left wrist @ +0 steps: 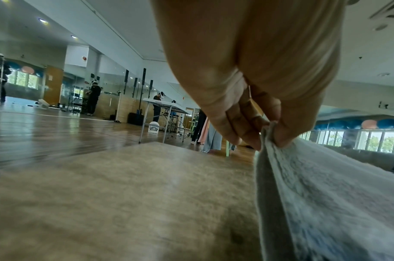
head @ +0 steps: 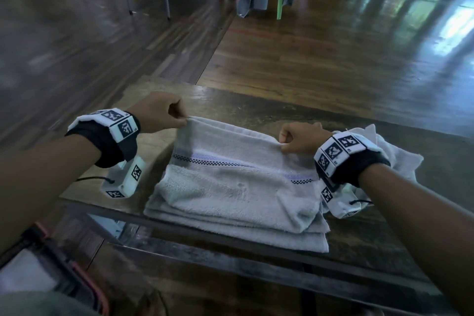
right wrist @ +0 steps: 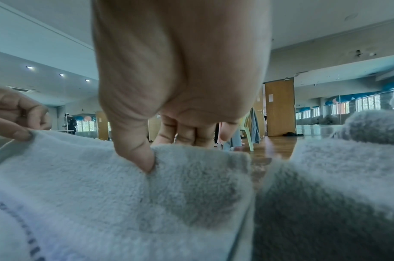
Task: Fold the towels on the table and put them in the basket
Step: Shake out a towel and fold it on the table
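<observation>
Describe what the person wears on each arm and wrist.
Both forearms are bare, with no sleeves. Each wrist carries a black fabric band under a white block printed with black-and-white square markers. A second marked white box hangs below each wrist, with a thin black cable running from it.

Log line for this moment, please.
fold in progress | left hand, right hand pinch towel far edge | second towel unfolded

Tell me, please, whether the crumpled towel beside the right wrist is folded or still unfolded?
Unfolded. The crumpled towel lies bunched in a loose heap on the table, unlike the striped towel, which lies in flat layers.
</observation>
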